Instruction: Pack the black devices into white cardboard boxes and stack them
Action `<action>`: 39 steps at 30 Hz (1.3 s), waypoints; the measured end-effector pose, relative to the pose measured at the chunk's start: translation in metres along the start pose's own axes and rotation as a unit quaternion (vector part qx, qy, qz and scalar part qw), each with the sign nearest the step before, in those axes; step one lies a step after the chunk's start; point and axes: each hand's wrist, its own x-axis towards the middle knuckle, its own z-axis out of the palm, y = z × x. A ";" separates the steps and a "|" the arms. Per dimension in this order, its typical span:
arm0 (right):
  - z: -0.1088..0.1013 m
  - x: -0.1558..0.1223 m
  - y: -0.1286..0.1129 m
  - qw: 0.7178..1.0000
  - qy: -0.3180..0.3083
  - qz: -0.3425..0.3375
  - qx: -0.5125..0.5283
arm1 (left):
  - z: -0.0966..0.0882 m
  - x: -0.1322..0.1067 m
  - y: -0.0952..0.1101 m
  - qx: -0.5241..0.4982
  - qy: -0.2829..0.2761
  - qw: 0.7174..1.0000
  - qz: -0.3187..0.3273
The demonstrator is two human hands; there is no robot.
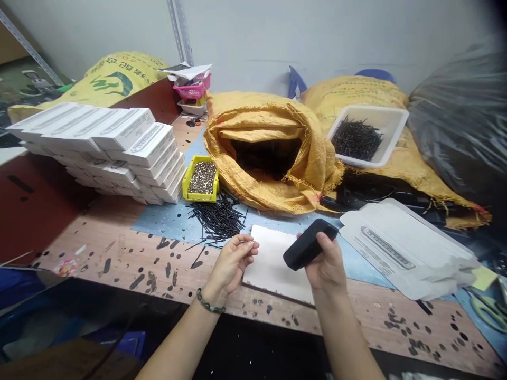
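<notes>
My left hand (233,264) pinches a thin nail (245,241) between thumb and forefinger, just above the table. My right hand (327,258) grips a black textured block (307,244), whose exact kind I cannot tell. Between my hands lies a white card (273,264), with the block held over its right part. Beyond my left fingertips is a loose pile of thin black nails (216,219). A yellow bin of small metal pieces (200,179) stands behind that pile.
A stack of white boxes (106,142) rises at the left. An open yellow woven sack (269,148) sits behind the nails. A white tray of black nails (366,134) rests on another sack. An unfolded white carton (404,248) and green-handled scissors (489,311) lie at the right.
</notes>
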 end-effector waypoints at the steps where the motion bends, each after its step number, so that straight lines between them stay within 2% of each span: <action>1: 0.008 -0.002 0.000 0.998 0.002 0.029 0.058 | 0.001 -0.001 -0.001 0.000 0.002 1.000 -0.001; 4: 0.031 -0.010 -0.001 0.981 -0.021 0.074 0.176 | 0.005 -0.003 -0.004 -0.018 0.002 1.000 -0.002; 7: 0.047 -0.018 -0.004 0.970 -0.030 0.063 0.233 | 0.009 -0.005 -0.006 -0.052 0.003 0.998 0.018; 10: 0.055 -0.024 -0.003 0.971 -0.025 0.038 0.236 | 0.013 -0.006 -0.009 -0.066 0.012 0.997 0.038; 18: 0.058 -0.029 -0.005 0.980 -0.029 -0.025 0.196 | 0.021 -0.006 -0.014 -0.026 0.047 0.993 0.104; 23: 0.054 -0.028 -0.008 0.978 -0.064 -0.012 0.197 | 0.023 -0.009 -0.010 0.008 0.018 0.996 0.082; 27: 0.050 -0.030 -0.011 0.976 -0.044 -0.028 0.212 | 0.020 -0.011 -0.013 0.033 -0.010 0.998 0.056; 29: 0.042 -0.031 -0.016 0.982 -0.073 -0.046 0.167 | 0.013 -0.011 -0.012 0.089 -0.025 0.995 0.032; 31: 0.031 -0.029 -0.020 0.984 -0.098 -0.120 0.093 | 0.002 -0.010 -0.005 0.169 -0.028 0.985 0.023; 34: 0.014 -0.024 -0.016 0.957 -0.139 -0.247 -0.066 | -0.015 -0.007 0.011 0.245 0.053 0.963 0.097; 36: 0.011 -0.019 -0.005 0.930 -0.215 -0.243 -0.171 | -0.022 -0.006 0.021 0.267 0.103 0.946 0.151; 37: 0.011 -0.017 0.001 0.915 -0.254 -0.227 -0.218 | -0.024 -0.007 0.024 0.280 0.109 0.939 0.167; 39: 0.013 -0.008 0.009 0.884 -0.285 -0.225 -0.295 | -0.027 -0.010 0.028 0.327 0.091 0.923 0.180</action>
